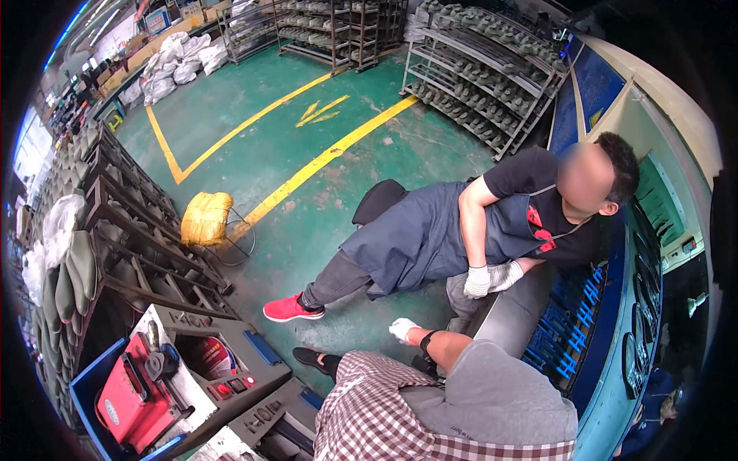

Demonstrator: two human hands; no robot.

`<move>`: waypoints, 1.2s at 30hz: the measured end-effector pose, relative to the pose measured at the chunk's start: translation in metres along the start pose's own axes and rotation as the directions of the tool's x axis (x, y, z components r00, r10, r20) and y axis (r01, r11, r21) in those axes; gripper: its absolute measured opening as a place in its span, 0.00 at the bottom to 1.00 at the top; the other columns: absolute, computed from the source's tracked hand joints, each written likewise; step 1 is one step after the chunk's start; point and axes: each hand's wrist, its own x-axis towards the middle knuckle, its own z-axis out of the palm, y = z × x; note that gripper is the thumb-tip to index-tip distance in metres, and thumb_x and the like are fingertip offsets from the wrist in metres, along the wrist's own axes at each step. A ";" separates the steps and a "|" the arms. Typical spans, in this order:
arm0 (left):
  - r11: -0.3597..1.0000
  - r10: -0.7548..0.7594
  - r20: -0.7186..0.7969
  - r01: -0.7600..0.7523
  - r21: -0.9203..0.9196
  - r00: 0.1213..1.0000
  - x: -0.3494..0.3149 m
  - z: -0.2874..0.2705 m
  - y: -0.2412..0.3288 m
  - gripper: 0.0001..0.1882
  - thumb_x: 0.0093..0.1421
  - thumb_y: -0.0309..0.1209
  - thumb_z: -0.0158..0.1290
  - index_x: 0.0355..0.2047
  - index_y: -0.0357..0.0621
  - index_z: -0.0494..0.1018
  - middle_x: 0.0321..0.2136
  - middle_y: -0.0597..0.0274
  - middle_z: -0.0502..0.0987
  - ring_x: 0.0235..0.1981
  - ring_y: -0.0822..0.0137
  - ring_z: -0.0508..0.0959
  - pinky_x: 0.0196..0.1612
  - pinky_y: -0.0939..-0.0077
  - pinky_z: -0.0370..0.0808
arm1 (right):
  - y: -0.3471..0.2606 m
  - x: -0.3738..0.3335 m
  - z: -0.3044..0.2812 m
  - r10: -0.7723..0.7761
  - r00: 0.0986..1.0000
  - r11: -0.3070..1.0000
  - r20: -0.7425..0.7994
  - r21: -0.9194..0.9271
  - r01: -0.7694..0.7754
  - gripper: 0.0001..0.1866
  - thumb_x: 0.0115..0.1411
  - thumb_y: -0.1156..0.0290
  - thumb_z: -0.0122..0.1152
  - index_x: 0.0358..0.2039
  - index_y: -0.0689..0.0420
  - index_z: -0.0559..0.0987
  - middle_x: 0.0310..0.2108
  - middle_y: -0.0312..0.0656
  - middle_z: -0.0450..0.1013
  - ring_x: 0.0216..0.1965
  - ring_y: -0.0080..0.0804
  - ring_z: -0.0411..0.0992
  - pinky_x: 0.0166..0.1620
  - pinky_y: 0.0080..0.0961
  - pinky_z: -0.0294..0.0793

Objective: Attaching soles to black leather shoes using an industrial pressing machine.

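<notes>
My right hand (403,330), in a white glove, hangs beside my checked apron (377,384). Its fingers look curled in, and nothing shows in them. A black band circles my right forearm below the grey sleeve (511,376). My left hand is out of the picture. Close by my right side, a person in a dark apron (430,223) sits with both white-gloved hands (478,282) together near the lap. That person's red shoe (294,308) rests on the green floor.
Grey-white machine housings (238,353) stand at lower left, with a red case (131,403) in a blue bin. A dark rack (146,238) rises behind them. Near it is a yellow bundle (207,217). Loaded shelving (484,84) stands at the back; a blue-sided machine (607,307) runs along the right.
</notes>
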 end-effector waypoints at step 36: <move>0.999 -0.030 -0.015 0.030 0.034 0.999 -0.009 -0.011 0.023 0.23 0.68 0.44 0.52 0.47 0.32 0.77 0.40 0.48 0.77 0.39 0.56 0.76 0.44 0.61 0.73 | -0.047 0.007 0.038 -0.228 0.935 0.953 0.270 -0.133 0.271 0.16 0.63 0.58 0.64 0.47 0.54 0.81 0.35 0.39 0.78 0.33 0.32 0.74 0.33 0.35 0.75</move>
